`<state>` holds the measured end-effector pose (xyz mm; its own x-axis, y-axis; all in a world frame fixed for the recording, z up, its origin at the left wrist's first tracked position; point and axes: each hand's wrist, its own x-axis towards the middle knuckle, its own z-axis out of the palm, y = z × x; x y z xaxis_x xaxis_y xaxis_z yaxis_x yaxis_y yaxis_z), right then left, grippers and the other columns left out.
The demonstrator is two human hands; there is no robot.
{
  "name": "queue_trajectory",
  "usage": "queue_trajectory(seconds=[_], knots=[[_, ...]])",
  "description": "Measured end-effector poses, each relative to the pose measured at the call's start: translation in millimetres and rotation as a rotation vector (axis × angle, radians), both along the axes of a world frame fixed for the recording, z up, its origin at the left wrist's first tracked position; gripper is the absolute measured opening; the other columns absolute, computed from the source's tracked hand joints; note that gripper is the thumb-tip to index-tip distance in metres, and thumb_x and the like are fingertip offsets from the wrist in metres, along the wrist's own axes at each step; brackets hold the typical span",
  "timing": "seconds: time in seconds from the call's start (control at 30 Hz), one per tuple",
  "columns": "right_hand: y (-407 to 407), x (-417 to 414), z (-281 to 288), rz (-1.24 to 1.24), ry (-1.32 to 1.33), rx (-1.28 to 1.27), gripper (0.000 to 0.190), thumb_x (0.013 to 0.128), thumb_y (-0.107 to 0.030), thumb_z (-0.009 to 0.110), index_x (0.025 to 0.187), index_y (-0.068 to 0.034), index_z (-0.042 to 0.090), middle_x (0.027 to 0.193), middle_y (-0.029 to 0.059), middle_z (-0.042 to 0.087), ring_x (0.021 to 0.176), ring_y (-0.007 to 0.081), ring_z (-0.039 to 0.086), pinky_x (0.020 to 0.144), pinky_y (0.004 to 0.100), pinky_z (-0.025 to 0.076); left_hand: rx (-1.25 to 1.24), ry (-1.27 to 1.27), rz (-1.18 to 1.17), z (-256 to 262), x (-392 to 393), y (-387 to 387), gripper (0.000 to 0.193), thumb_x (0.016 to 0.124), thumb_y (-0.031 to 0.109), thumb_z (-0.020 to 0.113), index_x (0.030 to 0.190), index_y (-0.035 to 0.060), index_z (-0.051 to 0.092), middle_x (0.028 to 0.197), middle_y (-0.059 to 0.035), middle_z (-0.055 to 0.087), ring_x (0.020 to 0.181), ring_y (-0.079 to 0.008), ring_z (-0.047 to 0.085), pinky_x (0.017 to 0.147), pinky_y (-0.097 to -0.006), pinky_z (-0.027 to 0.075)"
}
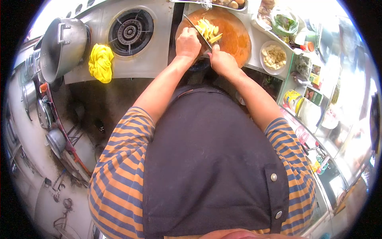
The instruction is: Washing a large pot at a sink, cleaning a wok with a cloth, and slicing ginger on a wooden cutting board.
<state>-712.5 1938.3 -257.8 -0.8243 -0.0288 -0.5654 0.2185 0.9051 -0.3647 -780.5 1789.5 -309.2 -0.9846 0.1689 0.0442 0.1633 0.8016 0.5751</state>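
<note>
A knife (pixel 198 32) lies across the round wooden chopping board (pixel 237 38), its handle in my right hand (pixel 224 61). My left hand (pixel 188 44) is on the near left side of the blade, fingers bent; whatever is under the fingers is hidden. Beyond the blade, pale yellow cut pieces (pixel 206 27), perhaps ginger, are heaped on the board, and a few lie close to the knife. To the right of the board stands a white bowl (pixel 274 57) of pale peeled cloves that look like garlic.
Left of the board are a gas burner (pixel 130 32), a crumpled yellow cloth (pixel 101 63) and a large metal pot (pixel 64 49). A metal tray (pixel 246 8) borders the board's far edge. At right sits a plastic bag of greens (pixel 284 22) in a white container.
</note>
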Motion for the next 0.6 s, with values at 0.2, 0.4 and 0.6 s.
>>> queue_trajectory(seconds=[0.2, 0.4, 0.6], knots=[[0.0, -6.8, 65.4, 0.06, -0.033, 0.032, 0.04, 0.106, -0.034, 0.044, 0.118, 0.004, 0.05, 0.101, 0.0301, 0.071, 0.098, 0.0474, 0.069, 0.087, 0.0575, 0.052, -0.045, -0.024, 0.0, 1.7, -3.4, -0.5, 0.015, 0.089, 0.007, 0.054, 0.099, 0.0021, 0.064, 0.104, -0.0199, 0.065, 0.093, -0.0411, 0.067, 0.084, -0.05, 0.055], [-0.8, -4.6, 52.7, 0.04, -0.124, 0.013, 0.039, 0.106, -0.033, 0.043, 0.117, 0.004, 0.05, 0.107, 0.0309, 0.07, 0.106, 0.0465, 0.067, 0.093, 0.0567, 0.049, -0.061, -0.025, -0.018, 5.8, -4.8, 1.1, 0.017, 0.088, 0.006, 0.053, 0.101, 0.0006, 0.063, 0.105, -0.0209, 0.065, 0.094, -0.0415, 0.068, 0.085, -0.0499, 0.056], [-4.8, 3.2, 1.9, 0.005, -0.016, -0.002, 0.039, 0.106, -0.035, 0.043, 0.114, 0.003, 0.049, 0.101, 0.0315, 0.07, 0.098, 0.048, 0.069, 0.087, 0.0576, 0.052, -0.056, 0.012, -0.033, 0.6, -0.5, -2.6, 0.014, 0.089, 0.007, 0.058, 0.097, 0.0032, 0.068, 0.102, -0.0168, 0.067, 0.092, -0.038, 0.068, 0.083, -0.0473, 0.056]])
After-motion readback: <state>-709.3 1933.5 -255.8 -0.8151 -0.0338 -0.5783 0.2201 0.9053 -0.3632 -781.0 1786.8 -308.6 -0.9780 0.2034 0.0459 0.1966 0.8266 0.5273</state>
